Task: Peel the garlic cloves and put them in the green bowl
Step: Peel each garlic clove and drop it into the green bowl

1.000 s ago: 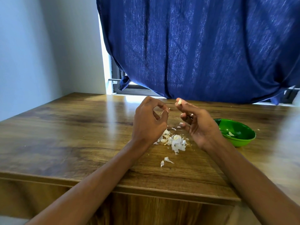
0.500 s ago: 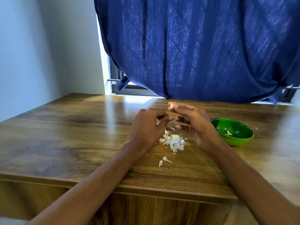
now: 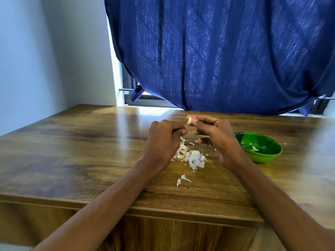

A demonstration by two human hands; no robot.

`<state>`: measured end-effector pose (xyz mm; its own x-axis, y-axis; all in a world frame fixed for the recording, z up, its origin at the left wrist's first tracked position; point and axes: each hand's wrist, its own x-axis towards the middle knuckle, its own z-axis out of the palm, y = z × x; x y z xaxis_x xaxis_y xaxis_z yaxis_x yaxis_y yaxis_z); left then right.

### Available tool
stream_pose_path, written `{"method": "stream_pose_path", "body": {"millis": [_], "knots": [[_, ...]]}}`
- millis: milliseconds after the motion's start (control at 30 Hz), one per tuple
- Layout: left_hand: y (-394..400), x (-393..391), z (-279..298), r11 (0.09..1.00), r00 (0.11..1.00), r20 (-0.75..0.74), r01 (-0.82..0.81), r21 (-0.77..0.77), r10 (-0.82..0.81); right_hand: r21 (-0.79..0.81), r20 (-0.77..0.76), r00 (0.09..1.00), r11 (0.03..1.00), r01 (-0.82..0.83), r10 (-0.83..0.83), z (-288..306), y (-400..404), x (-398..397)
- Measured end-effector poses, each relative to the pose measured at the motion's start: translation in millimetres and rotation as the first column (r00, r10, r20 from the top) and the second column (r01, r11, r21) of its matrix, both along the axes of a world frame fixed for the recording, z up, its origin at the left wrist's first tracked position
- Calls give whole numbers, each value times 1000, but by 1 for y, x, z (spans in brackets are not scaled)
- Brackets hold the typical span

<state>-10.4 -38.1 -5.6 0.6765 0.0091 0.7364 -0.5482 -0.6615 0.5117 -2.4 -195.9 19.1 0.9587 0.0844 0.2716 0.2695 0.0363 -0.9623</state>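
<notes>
Currently right hand (image 3: 215,136) grip pinches garlic clove (image 3: 190,121) at fingertips; left hand (image 3: 164,142) fingers curled, contents unclear. Peel pile (image 3: 192,156) on tabletop (image 3: 72,151) between hands. Green bowl (image 3: 261,157) at 3 o'clock.

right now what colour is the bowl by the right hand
Bright green, glossy inside; the head view shows it, beside the right hand.

You have a brown wooden table (image 3: 72,151). On it sits a green bowl (image 3: 261,156), a pile of white garlic skins (image 3: 192,157), and two small skin bits (image 3: 182,179) nearer you.
</notes>
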Motion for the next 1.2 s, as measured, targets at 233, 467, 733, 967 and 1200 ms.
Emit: {"method": "stream_pose_path", "body": {"millis": [233, 467, 733, 967, 1200], "knots": [[-1, 0, -1, 995, 996, -83, 47, 87, -39, -29, 47, 999, 999, 27, -26, -3, -2, 5], [0, -2, 1, 994, 998, -38, 48, 100, -45, -47, 74, 996, 998, 51, -47, -4, -4, 7], [4, 5, -4, 991, 996, -82, 51, 121, -41, -98, 120, 991, 993, 72, -60, -5, -5, 7], [0, 3, -2, 980, 992, -115, 64, 190, -42, -114, 135, 988, 989, 92, -76, -5, -4, 7], [3, 0, 3, 998, 1000, -1, -4, 58, 4, -116, 140, 987, 989, 95, -78, -5, -4, 7]]}}
